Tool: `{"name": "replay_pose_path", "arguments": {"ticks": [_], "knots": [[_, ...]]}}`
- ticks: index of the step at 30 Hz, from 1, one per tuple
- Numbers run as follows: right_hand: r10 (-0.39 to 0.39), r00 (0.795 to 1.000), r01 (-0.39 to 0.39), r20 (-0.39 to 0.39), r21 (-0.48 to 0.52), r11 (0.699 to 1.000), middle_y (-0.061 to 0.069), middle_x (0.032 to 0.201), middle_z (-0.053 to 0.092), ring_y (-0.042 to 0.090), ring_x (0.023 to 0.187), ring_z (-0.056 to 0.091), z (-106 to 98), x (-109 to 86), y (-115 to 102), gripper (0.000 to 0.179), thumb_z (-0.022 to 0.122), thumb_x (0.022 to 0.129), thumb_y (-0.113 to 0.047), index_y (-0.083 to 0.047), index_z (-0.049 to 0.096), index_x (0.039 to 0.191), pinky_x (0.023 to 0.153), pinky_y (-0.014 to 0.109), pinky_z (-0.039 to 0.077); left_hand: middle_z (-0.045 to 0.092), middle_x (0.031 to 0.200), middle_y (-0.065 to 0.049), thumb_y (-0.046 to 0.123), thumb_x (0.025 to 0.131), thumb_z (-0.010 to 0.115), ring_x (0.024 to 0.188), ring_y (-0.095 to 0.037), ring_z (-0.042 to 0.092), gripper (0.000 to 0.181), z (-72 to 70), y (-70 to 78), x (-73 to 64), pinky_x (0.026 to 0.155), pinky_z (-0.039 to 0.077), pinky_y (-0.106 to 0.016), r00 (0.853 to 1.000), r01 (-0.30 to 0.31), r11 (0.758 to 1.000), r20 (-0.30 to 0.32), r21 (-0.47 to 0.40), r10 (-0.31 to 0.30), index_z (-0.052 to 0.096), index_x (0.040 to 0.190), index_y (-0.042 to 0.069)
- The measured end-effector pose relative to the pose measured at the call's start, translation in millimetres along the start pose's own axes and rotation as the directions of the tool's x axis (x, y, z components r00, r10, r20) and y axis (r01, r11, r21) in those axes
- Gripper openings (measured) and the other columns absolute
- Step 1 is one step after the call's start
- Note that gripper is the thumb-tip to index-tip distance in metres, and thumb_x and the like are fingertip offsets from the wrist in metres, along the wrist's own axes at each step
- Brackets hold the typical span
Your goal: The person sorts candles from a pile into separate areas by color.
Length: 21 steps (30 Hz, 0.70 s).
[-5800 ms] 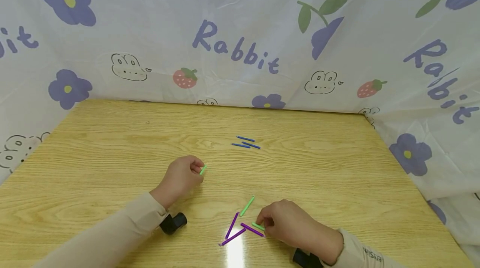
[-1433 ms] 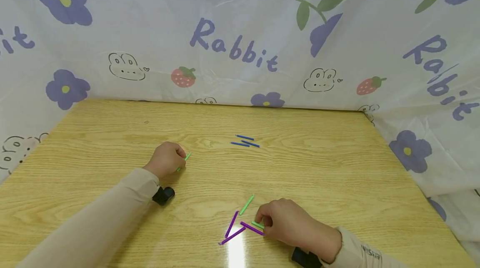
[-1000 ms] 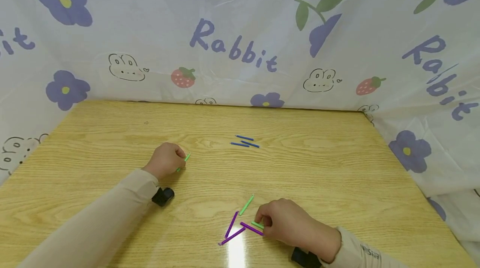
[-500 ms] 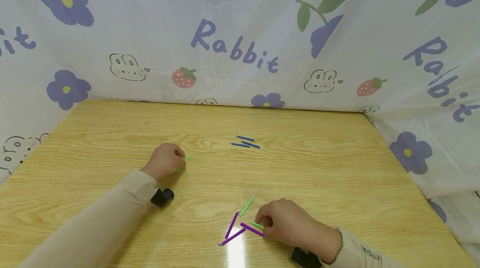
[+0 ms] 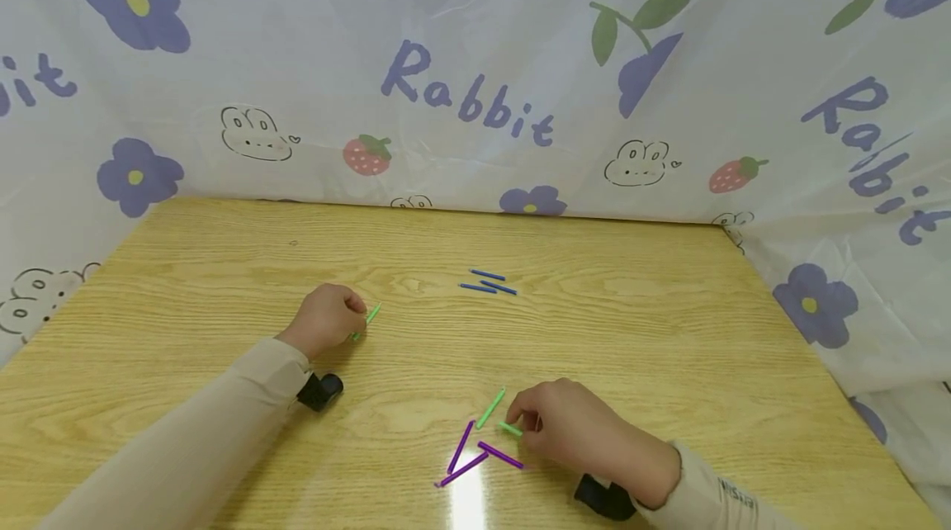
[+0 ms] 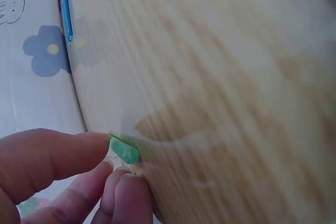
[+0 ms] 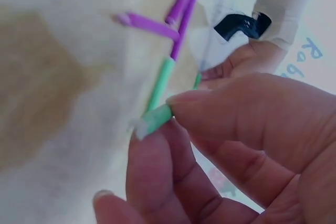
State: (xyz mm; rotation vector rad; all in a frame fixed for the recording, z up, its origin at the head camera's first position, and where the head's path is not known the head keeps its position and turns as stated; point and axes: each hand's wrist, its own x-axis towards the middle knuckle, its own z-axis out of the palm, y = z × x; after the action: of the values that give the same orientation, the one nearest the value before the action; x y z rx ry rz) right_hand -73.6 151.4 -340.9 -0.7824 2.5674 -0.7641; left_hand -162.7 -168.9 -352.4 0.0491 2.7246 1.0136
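My left hand [image 5: 327,319] pinches a slim green stick [image 5: 375,313] between thumb and fingers, low over the left-centre of the table. In the left wrist view only the rounded end of that green stick [image 6: 126,151] shows beside the fingertips. Nearer me, my right hand [image 5: 568,423] pinches another green stick [image 5: 510,428], mostly covered by its fingers. A third green stick [image 5: 491,409] lies just left of it. Three purple sticks, one upright in view [image 5: 461,446], one slanting [image 5: 501,456] and one in front [image 5: 464,470], lie close together. Some sticks have thin wick-like tips.
Three blue sticks [image 5: 488,275] lie together farther back on the wooden table [image 5: 631,307]. A patterned cloth [image 5: 475,158] hangs behind the table and at its sides. Black wrist cameras [image 5: 321,391] sit below both hands.
Since the earliest frame, my left hand has moved left and away from me with its green stick, then stayed nearly still. My right hand has just shifted its green stick slightly away from the purple sticks.
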Motion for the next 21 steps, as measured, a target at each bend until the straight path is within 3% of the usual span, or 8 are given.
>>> {"name": "replay_pose_path", "arguments": {"ticks": [9, 21], "knots": [[0.016, 0.998, -0.018, -0.055, -0.025, 1.000, -0.005, 0.076, 0.061, 0.009, 0.060, 0.048, -20, 18.2, -11, 0.024, 0.061, 0.081, 0.004, -0.005, 0.072, 0.100, 0.055, 0.025, 0.041, 0.063, 0.098, -0.021, -0.001, 0.083, 0.058, 0.077, -0.025, 0.055, 0.024, -0.4, -1.3, 0.4, 0.062, 0.047, -0.031, 1.000, 0.015, 1.000, -0.004, -0.021, -0.015, 0.064, 0.105, -0.010], [0.001, 0.997, -0.006, -0.077, -0.061, 0.998, -0.003, 0.081, 0.064, 0.009, 0.066, 0.051, -37, 63.7, -21, 0.023, 0.061, 0.084, 0.002, -0.006, 0.072, 0.102, 0.061, 0.024, 0.043, 0.064, 0.095, -0.019, -0.002, 0.083, 0.059, 0.078, -0.024, 0.056, 0.021, 1.2, -3.1, 1.4, 0.063, 0.047, -0.031, 1.000, 0.013, 1.000, -0.004, -0.017, -0.013, 0.066, 0.102, -0.008]]}}
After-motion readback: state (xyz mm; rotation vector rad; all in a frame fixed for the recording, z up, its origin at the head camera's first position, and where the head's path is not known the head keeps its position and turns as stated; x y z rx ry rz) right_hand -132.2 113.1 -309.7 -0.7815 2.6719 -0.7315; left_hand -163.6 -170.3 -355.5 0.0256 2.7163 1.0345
